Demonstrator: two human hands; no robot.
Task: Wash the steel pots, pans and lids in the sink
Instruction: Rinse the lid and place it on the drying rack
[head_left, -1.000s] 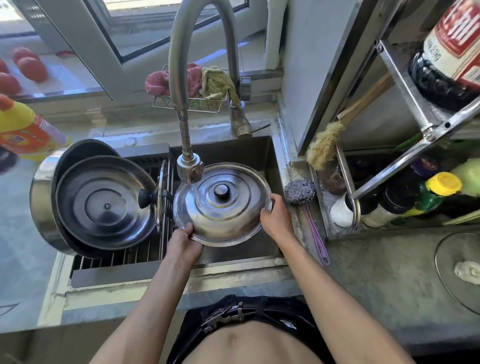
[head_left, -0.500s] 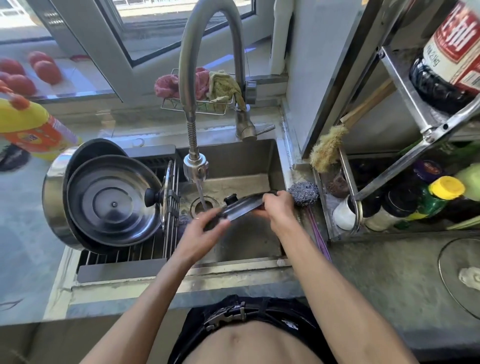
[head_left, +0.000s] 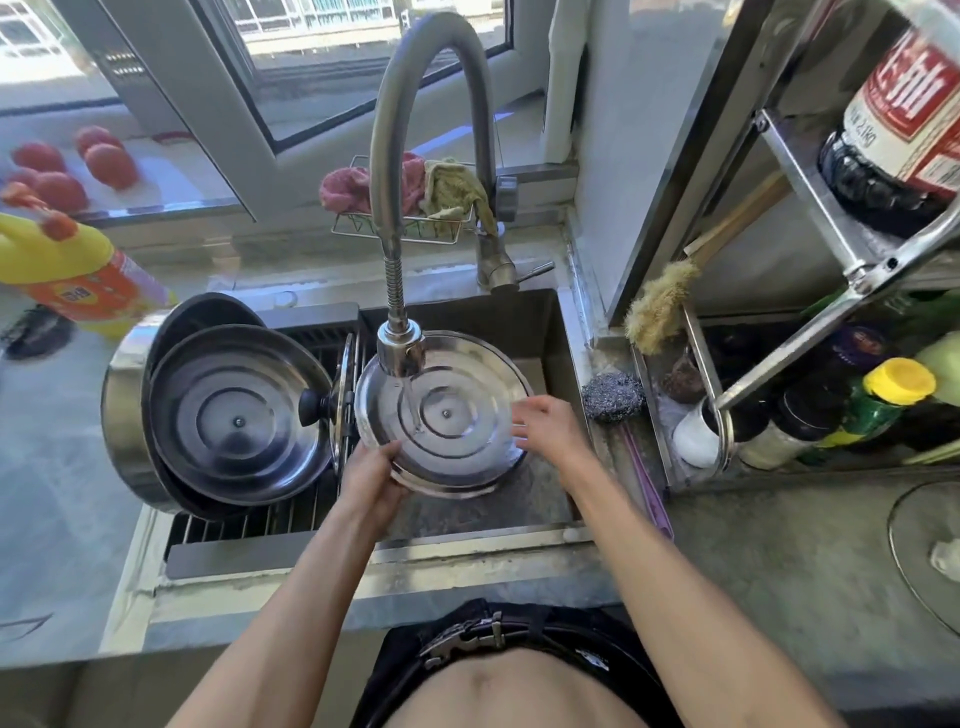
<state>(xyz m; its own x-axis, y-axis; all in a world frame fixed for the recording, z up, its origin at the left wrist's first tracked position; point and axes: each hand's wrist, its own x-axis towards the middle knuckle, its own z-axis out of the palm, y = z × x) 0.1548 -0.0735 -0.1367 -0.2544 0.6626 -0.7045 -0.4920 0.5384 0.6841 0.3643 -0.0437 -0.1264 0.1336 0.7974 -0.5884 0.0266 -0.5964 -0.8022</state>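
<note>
A round steel lid (head_left: 457, 431) is held over the sink (head_left: 540, 499), its concave underside facing up, under the faucet head (head_left: 400, 348). A thin stream of water falls onto it. My left hand (head_left: 371, 478) grips the lid's near-left rim. My right hand (head_left: 550, 423) rests at the lid's right edge with fingers spread. To the left, a steel pot (head_left: 124, 410) lies tilted on the drain rack with another lid (head_left: 234, 415) inside it, underside showing. A further lid stands on edge beside it, its black knob (head_left: 310, 402) pointing left.
A steel-wool scrubber (head_left: 613, 395) lies on the sink's right ledge, beside a purple-handled tool (head_left: 647, 488). A brush (head_left: 657, 306) leans by the metal shelf rack (head_left: 841, 291) with bottles. A yellow detergent bottle (head_left: 67, 270) stands at left. Cloths (head_left: 415, 187) hang in a wire basket behind the faucet.
The lid was knob-up, then turned on edge, and now lies underside-up under the water. My right hand has loosened from the rim and spread its fingers.
</note>
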